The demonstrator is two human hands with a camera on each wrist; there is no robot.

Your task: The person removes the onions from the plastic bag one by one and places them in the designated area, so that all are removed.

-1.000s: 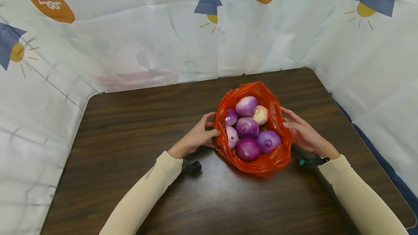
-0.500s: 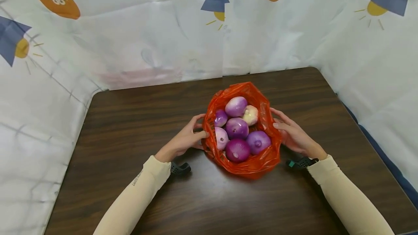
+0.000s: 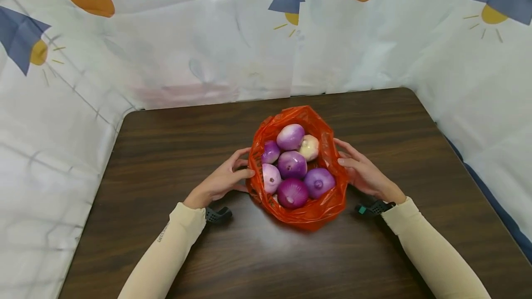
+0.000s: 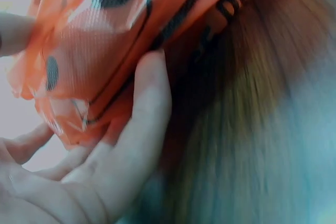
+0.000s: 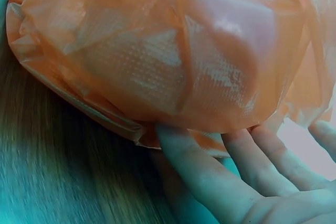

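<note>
Plainly, black print runs across the bag in the left wrist view, but folds hide most letters and no word can be read; lettering on the left sleeve is too small to make out. The bag sits between the left hand and right hand, each grasping one side with thumb and fingers curved against it, over the table. Seven onions show inside: six purplish, one whitish.
</note>
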